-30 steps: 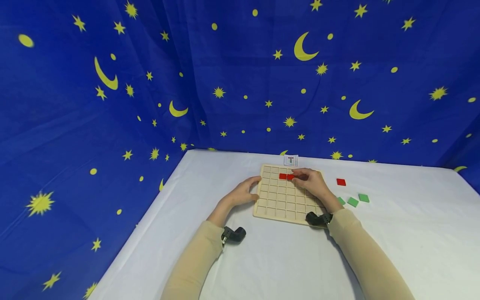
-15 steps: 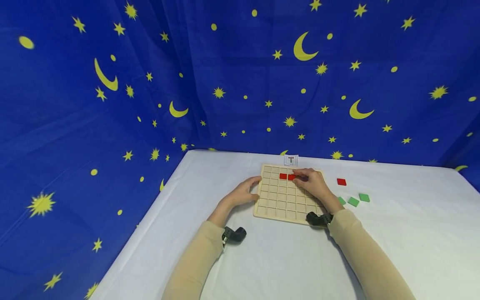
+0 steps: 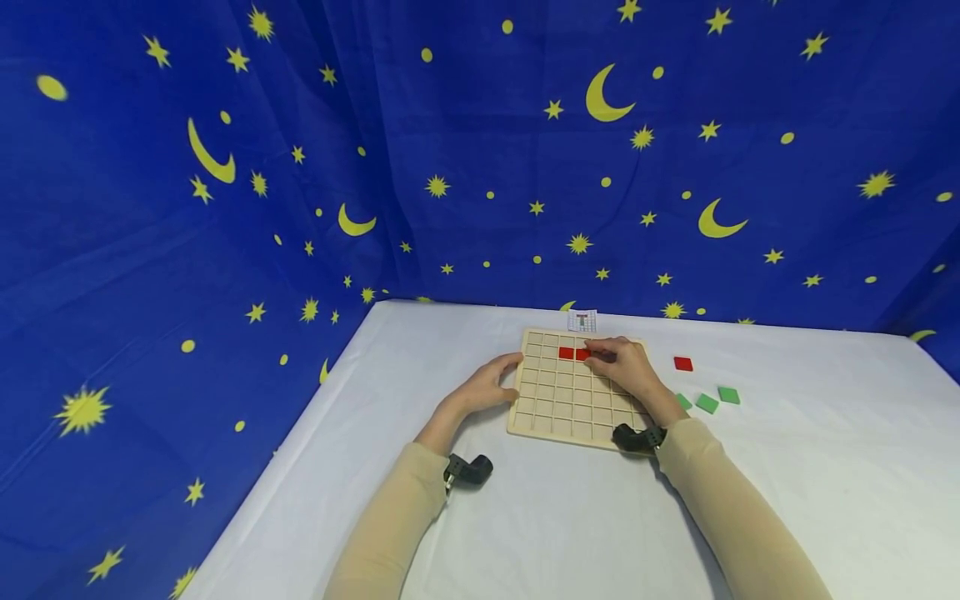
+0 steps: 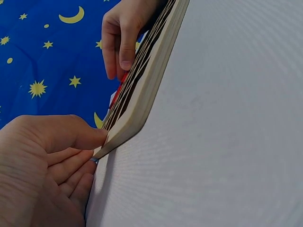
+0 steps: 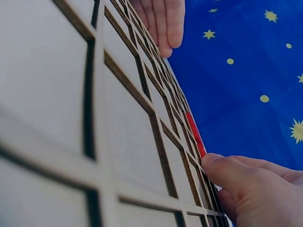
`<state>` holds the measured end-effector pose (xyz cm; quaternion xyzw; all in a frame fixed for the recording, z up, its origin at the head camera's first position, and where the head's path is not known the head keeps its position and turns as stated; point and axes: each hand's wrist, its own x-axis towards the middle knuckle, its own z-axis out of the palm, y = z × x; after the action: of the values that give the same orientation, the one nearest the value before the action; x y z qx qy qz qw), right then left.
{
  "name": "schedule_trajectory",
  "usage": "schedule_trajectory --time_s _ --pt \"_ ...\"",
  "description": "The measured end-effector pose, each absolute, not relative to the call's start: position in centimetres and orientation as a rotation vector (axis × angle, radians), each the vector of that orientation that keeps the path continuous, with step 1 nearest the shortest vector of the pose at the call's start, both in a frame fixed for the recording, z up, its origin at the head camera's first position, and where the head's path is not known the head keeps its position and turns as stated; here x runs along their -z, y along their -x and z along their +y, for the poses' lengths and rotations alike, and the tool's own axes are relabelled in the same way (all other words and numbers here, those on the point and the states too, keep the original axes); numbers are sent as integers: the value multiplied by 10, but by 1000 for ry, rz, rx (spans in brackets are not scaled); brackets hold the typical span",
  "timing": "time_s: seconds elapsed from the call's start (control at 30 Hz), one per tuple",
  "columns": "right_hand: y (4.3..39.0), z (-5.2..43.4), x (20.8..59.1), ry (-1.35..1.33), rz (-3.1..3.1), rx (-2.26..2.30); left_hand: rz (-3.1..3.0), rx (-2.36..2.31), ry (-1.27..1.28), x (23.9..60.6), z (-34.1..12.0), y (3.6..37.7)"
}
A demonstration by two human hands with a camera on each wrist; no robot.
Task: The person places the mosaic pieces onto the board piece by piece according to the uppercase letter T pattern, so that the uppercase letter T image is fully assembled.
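A square wooden board with a raised grid lies on the table. My right hand reaches over its far right part, thumb and fingertips pinching a red tile at a grid cell. Directly left of that tile, another red tile lies in the neighbouring cell. My left hand rests at the board's left edge, thumb and fingers spread apart along it. In the left wrist view the left thumb touches the board's rim. The right wrist view shows the right thumb against the red tile.
Right of the board lie a loose red tile and several green tiles, one partly hidden by the right wrist. A small printed card with a T-shaped pattern lies behind the board. A blue star-patterned curtain hangs behind the white table.
Over the last second the pinched red tile and right fingertips have shifted very slightly right, leaving a thin gap between the two red tiles. The left hand stays put.
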<state>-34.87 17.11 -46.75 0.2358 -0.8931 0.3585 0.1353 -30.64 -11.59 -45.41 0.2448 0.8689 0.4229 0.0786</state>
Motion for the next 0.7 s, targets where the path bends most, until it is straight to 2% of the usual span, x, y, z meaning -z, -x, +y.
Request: schedule_trajectory --time_s 0.27,0.5,0.7 --pt "348 171 466 -672 -2622 -972 2605 -1260 -706 453 -115 306" --pt "348 170 467 -774 -2560 -879 2605 -1276 -727 454 -117 306" --pt "349 171 468 -655 -2525 -1107 2596 -1289 -800 455 -119 306"
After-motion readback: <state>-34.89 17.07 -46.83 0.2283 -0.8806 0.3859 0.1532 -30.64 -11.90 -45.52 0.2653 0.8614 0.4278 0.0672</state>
